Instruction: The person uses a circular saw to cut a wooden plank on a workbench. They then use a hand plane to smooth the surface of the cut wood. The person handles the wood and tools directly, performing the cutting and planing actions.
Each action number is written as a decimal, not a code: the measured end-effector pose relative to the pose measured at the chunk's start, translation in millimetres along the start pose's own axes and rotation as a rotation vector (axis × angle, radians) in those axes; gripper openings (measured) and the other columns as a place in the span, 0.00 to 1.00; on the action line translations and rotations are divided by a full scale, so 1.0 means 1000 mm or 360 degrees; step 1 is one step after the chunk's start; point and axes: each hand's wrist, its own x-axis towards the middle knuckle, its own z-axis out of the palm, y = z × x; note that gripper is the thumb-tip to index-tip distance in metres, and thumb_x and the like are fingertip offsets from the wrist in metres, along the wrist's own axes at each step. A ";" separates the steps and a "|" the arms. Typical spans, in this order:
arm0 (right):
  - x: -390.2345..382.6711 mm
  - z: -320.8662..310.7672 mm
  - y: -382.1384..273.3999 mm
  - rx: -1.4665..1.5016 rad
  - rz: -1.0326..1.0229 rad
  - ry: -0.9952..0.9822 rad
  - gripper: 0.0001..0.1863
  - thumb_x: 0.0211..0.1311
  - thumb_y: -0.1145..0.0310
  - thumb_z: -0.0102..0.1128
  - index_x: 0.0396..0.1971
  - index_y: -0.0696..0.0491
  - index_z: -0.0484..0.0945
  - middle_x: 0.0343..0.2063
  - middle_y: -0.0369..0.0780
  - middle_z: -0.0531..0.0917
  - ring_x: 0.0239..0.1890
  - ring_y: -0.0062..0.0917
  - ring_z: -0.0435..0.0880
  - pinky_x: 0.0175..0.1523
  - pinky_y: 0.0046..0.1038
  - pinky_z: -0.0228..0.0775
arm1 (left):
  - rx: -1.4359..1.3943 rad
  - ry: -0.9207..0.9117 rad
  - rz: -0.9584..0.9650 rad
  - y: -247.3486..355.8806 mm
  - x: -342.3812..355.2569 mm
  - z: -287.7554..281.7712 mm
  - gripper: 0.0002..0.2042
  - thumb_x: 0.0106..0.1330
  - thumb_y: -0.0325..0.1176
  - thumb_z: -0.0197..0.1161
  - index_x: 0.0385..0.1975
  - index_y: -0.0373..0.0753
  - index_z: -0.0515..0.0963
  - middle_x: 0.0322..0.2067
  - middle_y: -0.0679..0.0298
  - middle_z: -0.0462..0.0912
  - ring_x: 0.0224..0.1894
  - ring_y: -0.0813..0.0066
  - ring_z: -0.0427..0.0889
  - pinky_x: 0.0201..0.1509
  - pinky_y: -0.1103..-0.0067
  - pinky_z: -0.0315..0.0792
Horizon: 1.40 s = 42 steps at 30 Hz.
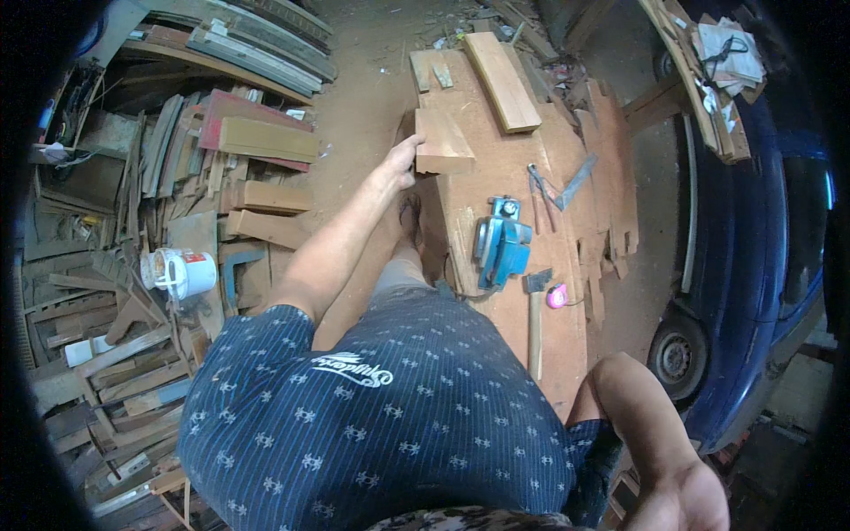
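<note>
My left hand [407, 162] is closed on the left edge of a short, thick wooden block [445, 143], which is over the left side of the plywood-topped workbench [563, 341]. A blue electric planer [506, 246] is on the bench nearer to me. To its right are a pair of pincers [543, 199] and an angled metal square [576, 182]. A hammer with a wooden handle [536, 326] lies close by, beside a pink tape measure [557, 296]. My right hand [686, 503] is low at the right, away from the bench; its fingers are out of sight.
A thick plank [502, 82] lies at the bench's far end, near small offcuts [431, 71]. Stacked timber [266, 137] and a white bucket [188, 274] line the left side. A blue car [739, 292] is parked at the right, below a paper-strewn wooden shelf [722, 71].
</note>
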 end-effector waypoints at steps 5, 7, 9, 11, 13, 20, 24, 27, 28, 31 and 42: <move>-0.055 0.027 0.050 -0.0706 0.0421 0.0220 0.40 0.80 0.41 0.23 0.40 0.59 0.80 0.32 0.50 0.86 0.29 0.39 0.87 0.43 0.42 0.87 | -0.0167 -0.0080 0.0022 -0.005 -0.002 -0.003 0.23 0.80 0.42 0.48 0.66 0.32 0.69 0.60 0.53 0.80 0.60 0.60 0.81 0.64 0.62 0.77; -0.045 0.044 0.054 -0.0644 0.0440 0.0800 0.40 0.79 0.40 0.22 0.47 0.60 0.78 0.32 0.54 0.85 0.35 0.45 0.88 0.48 0.46 0.86 | -0.0191 -0.0003 -0.0070 -0.010 0.000 -0.008 0.23 0.80 0.41 0.48 0.66 0.31 0.68 0.60 0.52 0.79 0.61 0.60 0.81 0.65 0.63 0.76; -0.030 0.057 0.046 -0.0607 0.0421 0.0779 0.37 0.77 0.39 0.36 0.64 0.60 0.65 0.55 0.54 0.68 0.59 0.42 0.72 0.66 0.42 0.70 | -0.0138 -0.0041 -0.0115 -0.017 0.006 -0.014 0.24 0.80 0.42 0.47 0.67 0.31 0.67 0.62 0.52 0.78 0.61 0.61 0.80 0.66 0.64 0.75; -0.020 0.060 0.030 -0.1165 0.0294 0.0372 0.49 0.72 0.39 0.52 0.76 0.61 0.48 0.78 0.50 0.48 0.79 0.37 0.53 0.82 0.38 0.51 | -0.0044 -0.0074 -0.0069 -0.028 0.008 -0.021 0.25 0.82 0.43 0.43 0.69 0.31 0.65 0.64 0.53 0.77 0.63 0.62 0.79 0.69 0.64 0.73; -0.026 0.055 0.018 -0.1396 0.0416 0.0086 0.43 0.73 0.41 0.52 0.70 0.61 0.51 0.68 0.49 0.54 0.69 0.40 0.59 0.77 0.45 0.55 | 0.0005 -0.0012 -0.0156 -0.040 0.007 -0.026 0.25 0.82 0.43 0.43 0.69 0.31 0.66 0.63 0.53 0.77 0.63 0.62 0.79 0.69 0.65 0.73; -0.249 0.095 0.039 -0.0626 0.2523 0.0026 0.12 0.69 0.68 0.61 0.42 0.64 0.84 0.37 0.44 0.87 0.41 0.32 0.86 0.49 0.33 0.79 | 0.0319 0.0442 -0.0169 -0.088 -0.009 -0.020 0.29 0.81 0.48 0.47 0.67 0.26 0.66 0.61 0.48 0.78 0.61 0.58 0.79 0.66 0.64 0.71; -0.415 0.163 -0.007 -0.0623 0.3040 -0.0950 0.34 0.63 0.54 0.71 0.61 0.61 0.75 0.53 0.56 0.83 0.57 0.46 0.82 0.63 0.42 0.73 | 0.0894 0.0627 0.0053 -0.124 -0.007 -0.019 0.30 0.81 0.51 0.47 0.64 0.25 0.70 0.56 0.48 0.81 0.57 0.59 0.81 0.63 0.65 0.72; -0.494 0.188 -0.050 -0.0284 0.3361 -0.1074 0.38 0.59 0.53 0.74 0.62 0.63 0.73 0.54 0.57 0.82 0.59 0.48 0.81 0.64 0.43 0.72 | 0.0675 0.0597 0.0099 -0.140 0.027 -0.025 0.28 0.81 0.50 0.47 0.62 0.26 0.73 0.54 0.50 0.83 0.55 0.61 0.82 0.61 0.67 0.73; -0.510 0.193 -0.062 -0.0347 0.3469 -0.1171 0.38 0.59 0.53 0.74 0.62 0.63 0.73 0.55 0.57 0.82 0.59 0.48 0.81 0.64 0.44 0.72 | 0.0748 0.0543 0.0204 -0.143 0.040 -0.028 0.28 0.81 0.49 0.47 0.61 0.27 0.74 0.54 0.50 0.83 0.54 0.61 0.82 0.60 0.67 0.74; -0.535 0.201 -0.076 -0.0402 0.3341 -0.0856 0.30 0.61 0.55 0.74 0.56 0.60 0.78 0.44 0.48 0.87 0.47 0.36 0.86 0.54 0.37 0.77 | 0.0977 0.0623 0.0292 -0.153 0.073 -0.049 0.25 0.80 0.47 0.48 0.60 0.29 0.75 0.55 0.51 0.83 0.55 0.61 0.82 0.62 0.68 0.73; -0.471 0.213 -0.052 -0.0139 0.3754 -0.0023 0.29 0.77 0.42 0.49 0.31 0.55 0.76 0.19 0.35 0.77 0.18 0.19 0.76 0.22 0.24 0.67 | 0.0799 0.0438 0.0320 -0.190 0.092 -0.079 0.26 0.82 0.46 0.47 0.69 0.32 0.66 0.62 0.51 0.77 0.64 0.61 0.75 0.69 0.70 0.65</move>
